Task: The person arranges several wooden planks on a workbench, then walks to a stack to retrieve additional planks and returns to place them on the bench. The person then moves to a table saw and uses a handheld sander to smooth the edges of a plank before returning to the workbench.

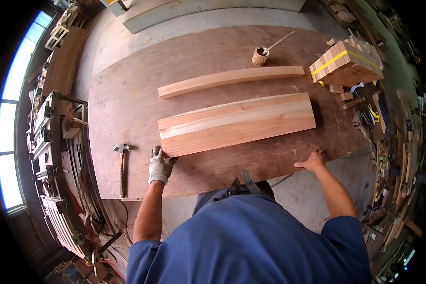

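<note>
A wide, pale reddish wood board [236,124] lies at a slant across the middle of the brown worktable [128,94]. At its near left corner is my left hand [161,165], in a whitish work glove, with fingers and thumb apart. The fingertips are up against the corner; whether they press on it I cannot tell. My bare right hand [312,161] rests on the table's near edge to the right, thumb stretched out to the left, apart from the board. A narrower, slightly bowed-looking wood strip [232,80] lies just beyond the board.
Left of my left hand lies a claw hammer [123,168]. A small pot [260,57] with a stick in it stands at the far side. Wood blocks bundled with yellow strap [348,61] sit at the right, with hand tools [359,120] nearby. Shelving [47,142] lines the left.
</note>
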The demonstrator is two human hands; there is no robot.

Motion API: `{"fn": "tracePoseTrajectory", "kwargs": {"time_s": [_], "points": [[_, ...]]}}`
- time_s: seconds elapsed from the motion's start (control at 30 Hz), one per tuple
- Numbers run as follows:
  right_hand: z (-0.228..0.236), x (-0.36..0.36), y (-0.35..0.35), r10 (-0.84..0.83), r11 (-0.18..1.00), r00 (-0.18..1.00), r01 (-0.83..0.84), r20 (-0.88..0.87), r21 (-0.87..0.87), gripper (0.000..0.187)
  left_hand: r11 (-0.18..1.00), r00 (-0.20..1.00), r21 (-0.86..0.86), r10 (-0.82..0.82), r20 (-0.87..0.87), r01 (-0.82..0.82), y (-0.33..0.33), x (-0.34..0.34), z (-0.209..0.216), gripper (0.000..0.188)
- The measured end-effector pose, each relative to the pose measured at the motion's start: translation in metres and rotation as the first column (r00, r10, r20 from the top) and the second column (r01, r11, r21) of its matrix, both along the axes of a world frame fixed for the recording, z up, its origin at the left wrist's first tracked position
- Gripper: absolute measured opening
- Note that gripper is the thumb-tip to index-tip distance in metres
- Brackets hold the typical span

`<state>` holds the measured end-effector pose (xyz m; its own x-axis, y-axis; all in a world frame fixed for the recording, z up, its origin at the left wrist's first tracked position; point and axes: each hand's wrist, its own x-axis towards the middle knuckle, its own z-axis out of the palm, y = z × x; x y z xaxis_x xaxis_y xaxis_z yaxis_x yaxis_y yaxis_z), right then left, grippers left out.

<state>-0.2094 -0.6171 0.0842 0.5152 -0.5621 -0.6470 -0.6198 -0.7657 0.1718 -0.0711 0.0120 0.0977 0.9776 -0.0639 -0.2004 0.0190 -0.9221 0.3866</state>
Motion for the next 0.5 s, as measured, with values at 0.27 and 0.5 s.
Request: {"fn": "tracePoseTrajectory", "kwargs": {"time_s": [0.27, 0.5], "points": [[0.014, 0.001, 0.006, 0.021, 0.996, 0.998, -0.026, 0.062, 0.083, 0.142, 0.998, 1.0, 0.058, 0.006, 0.003, -0.006, 0.009, -0.001, -0.005, 0.062], [0.01, 0.003, 0.01, -0.001, 0.997, 0.997, -0.005, 0.079, 0.083, 0.136, 0.999, 0.997, 0.014, 0.05, -0.054, -0.05, 0.01, -0.002, -0.003, 0.063]]}}
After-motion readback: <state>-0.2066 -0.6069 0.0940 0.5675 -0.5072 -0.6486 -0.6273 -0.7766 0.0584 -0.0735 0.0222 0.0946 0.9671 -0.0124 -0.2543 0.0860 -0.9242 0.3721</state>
